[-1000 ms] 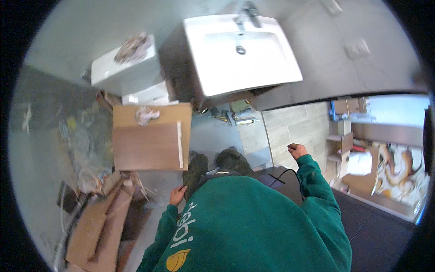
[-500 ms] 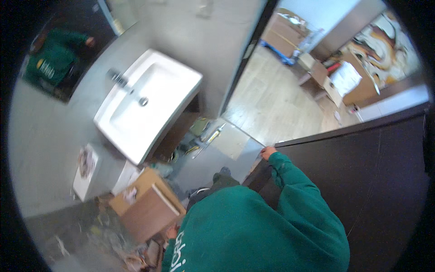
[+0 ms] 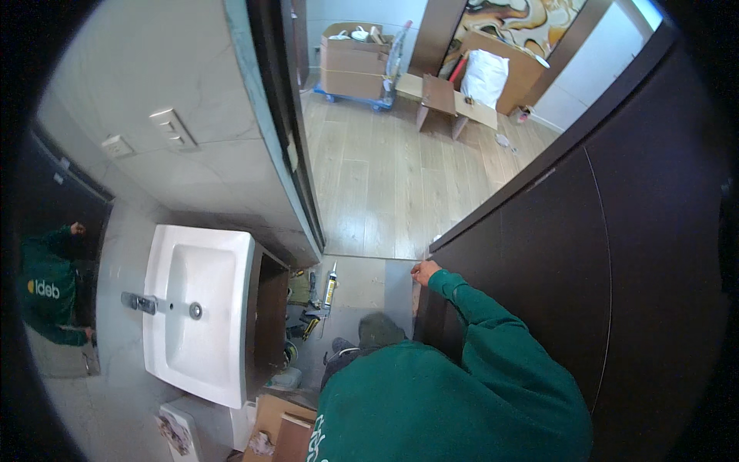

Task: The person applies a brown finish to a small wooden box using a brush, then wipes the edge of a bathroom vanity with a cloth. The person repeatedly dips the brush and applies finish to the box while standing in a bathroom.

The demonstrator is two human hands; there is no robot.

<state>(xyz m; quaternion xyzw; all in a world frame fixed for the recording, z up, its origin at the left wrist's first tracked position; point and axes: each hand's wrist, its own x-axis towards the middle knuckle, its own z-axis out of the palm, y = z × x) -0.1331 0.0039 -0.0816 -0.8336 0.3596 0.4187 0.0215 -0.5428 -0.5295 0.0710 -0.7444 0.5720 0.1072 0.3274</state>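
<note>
My right hand (image 3: 424,272) is at the near end of the dark brown door (image 3: 539,231), its fingers bent and closed on the edge. The green sleeve of my right arm lies across the door's face. My left hand does not show directly; the green sweater and the lower edge of the picture hide it. In the mirror (image 3: 46,292) on the left, a reflected green sweater and two small hands appear, too small to read the fingers.
A white washbasin (image 3: 212,308) with a tap (image 3: 138,302) stands left on a brown cabinet. A caulking gun (image 3: 330,286) and tools lie on the floor. Cardboard and boards (image 3: 281,435) sit lower left. Beyond the doorway are a loaded box (image 3: 354,73) and a white sack (image 3: 485,77).
My view has turned and shifted toward the doorway. My left hand, seen by the boards before, has dropped out of direct view. My right hand stays at the door's edge.
</note>
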